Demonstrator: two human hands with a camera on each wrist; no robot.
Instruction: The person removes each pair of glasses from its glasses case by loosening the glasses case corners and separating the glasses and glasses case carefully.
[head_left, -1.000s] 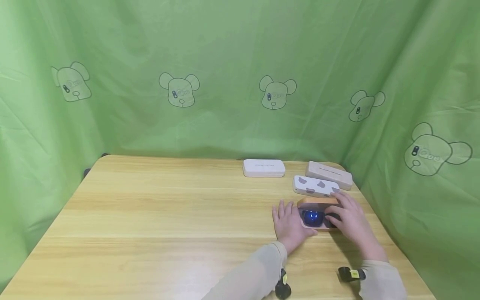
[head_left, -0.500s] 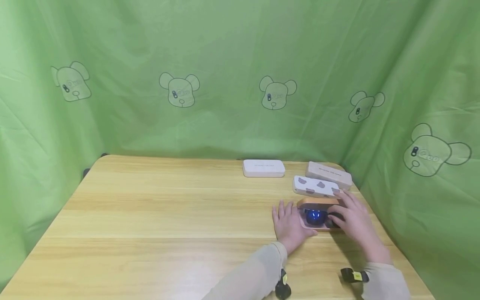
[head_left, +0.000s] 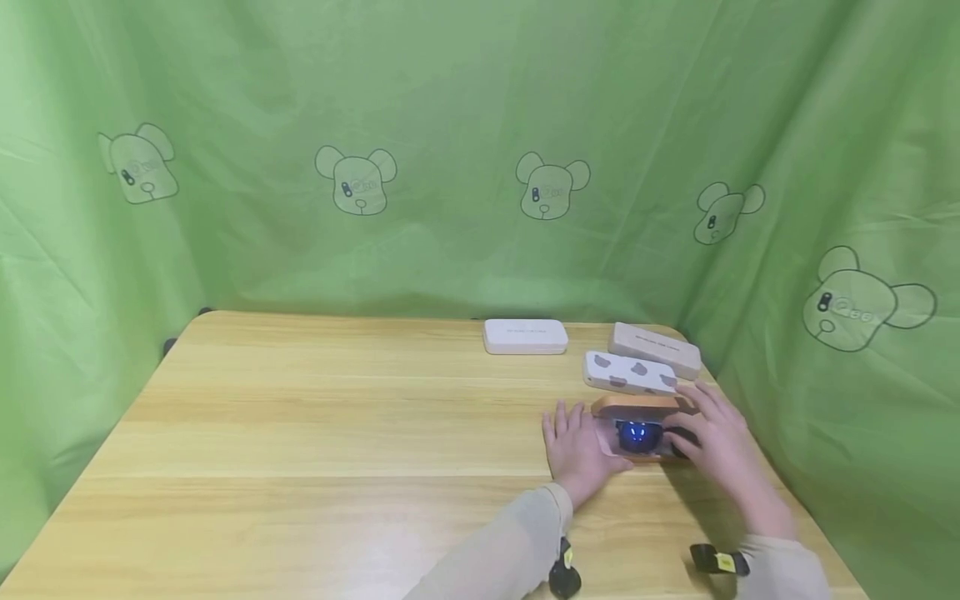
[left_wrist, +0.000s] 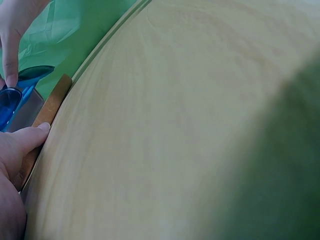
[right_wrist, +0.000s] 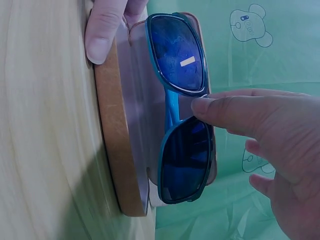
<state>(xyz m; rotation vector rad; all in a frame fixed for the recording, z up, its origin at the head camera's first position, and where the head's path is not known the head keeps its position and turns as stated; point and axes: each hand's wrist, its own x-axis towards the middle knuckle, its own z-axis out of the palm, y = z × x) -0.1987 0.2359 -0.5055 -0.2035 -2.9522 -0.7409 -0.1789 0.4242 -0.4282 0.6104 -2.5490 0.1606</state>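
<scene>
My right hand [head_left: 716,437] pinches the bridge of blue-lensed sunglasses [right_wrist: 182,55] between thumb and finger, the other fingers bent behind. In the right wrist view, the sunglasses stand tilted over an opened orange-brown glasses case [right_wrist: 117,130], both lenses facing the camera. At the case's left end my left hand [head_left: 579,454] lies with its fingers straight and spread on the table, pointing away. Its thumb [left_wrist: 32,137] presses along the case's front wall. The case's raised lid is behind the sunglasses; my right hand partly hides the case's right end in the head view.
Just behind the opened case lies a white case with grey-brown patches [head_left: 630,372]. Beyond it is a beige case [head_left: 656,348], and a plain white case [head_left: 525,336] rests near the table's back edge. Green curtains [head_left: 450,250] surround the wooden table [head_left: 300,433].
My right hand has shifted to the right, and the sunglasses have moved right with it over the case. The left hand and the case stay in place.
</scene>
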